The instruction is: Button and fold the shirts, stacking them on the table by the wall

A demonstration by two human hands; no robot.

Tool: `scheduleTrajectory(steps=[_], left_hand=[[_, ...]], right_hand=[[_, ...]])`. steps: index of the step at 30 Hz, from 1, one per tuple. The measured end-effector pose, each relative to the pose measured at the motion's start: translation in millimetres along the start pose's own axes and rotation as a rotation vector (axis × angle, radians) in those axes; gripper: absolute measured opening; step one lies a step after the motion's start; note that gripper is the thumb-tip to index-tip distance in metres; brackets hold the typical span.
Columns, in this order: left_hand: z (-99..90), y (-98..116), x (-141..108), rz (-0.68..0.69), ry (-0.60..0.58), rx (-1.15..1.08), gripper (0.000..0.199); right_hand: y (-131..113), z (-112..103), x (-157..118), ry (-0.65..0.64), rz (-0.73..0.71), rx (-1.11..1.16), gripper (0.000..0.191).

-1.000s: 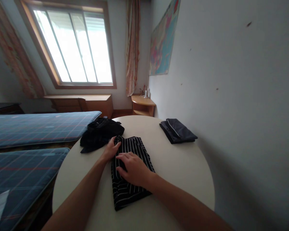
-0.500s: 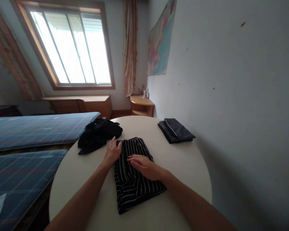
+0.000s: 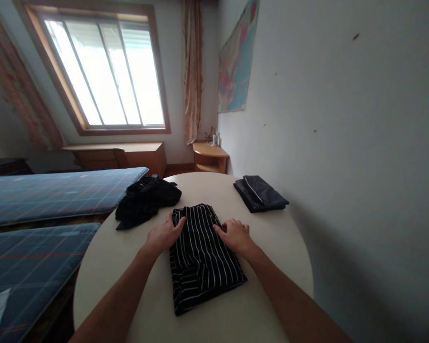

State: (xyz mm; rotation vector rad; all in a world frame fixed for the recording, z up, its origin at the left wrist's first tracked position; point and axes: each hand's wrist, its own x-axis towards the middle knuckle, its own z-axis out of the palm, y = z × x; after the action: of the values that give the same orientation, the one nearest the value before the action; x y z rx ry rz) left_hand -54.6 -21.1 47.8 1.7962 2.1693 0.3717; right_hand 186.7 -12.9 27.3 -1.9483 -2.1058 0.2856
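A folded black garment with white stripes lies flat in front of me, slightly creased near its lower left. At its left edge is my left hand, thumb over the striped cloth and fingers alongside; it is open. My right hand rests at the opposite edge, also open, its thumb on the cloth and its fingers apart from the thumb, bent toward the table. The undersides of both hands are hidden. Beyond my left hand sits a crumpled black garment. A folded dark garment with a light line lies at the far right.
Everything lies on a round cream table. Plaid mattresses are on the left, and a white wall stands close on the right. A desk and a corner shelf are at the back.
My right hand has moved from the middle of the striped garment to its right edge. My left hand has drawn slightly back toward me along the left edge.
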Motion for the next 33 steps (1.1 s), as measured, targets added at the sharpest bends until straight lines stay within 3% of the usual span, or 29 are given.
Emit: scheduleTrajectory(steps=[5,9,11,15,19,28,33], left_hand=[[14.1,10.9,-2.3,0.113,0.044,-0.165,0.065],[35.0,10.9,3.9,0.291,0.121,-0.433,0.078],[42.3,9.3,6.7,0.302,0.116,-0.521,0.087],[46.8,9.8,4.8,0.242,0.065,-0.399,0.089],[50.7,17.2,-2.2,0.304,0.077,-0.292,0.074],[63.9,30.7,-10.1,0.415,0.162,-0.410,0.056],[63.7,35.5,-7.7,0.435,0.122,-0.450,0.056]], right_hand=[[-0.7,4.8,-3.0,0.010,-0.021,-0.047,0.040],[8.0,1.9,3.4,0.037,0.003,-0.031,0.036],[14.9,-1.2,9.7,0.045,0.041,-0.018,0.035],[27.8,-7.7,21.5,0.046,0.122,-0.010,0.036],[31.7,-11.3,22.5,0.045,0.141,0.066,0.041],[34.0,-9.1,14.3,0.083,-0.066,0.342,0.072],[41.5,-9.9,21.0,0.031,-0.151,0.289,0.057]])
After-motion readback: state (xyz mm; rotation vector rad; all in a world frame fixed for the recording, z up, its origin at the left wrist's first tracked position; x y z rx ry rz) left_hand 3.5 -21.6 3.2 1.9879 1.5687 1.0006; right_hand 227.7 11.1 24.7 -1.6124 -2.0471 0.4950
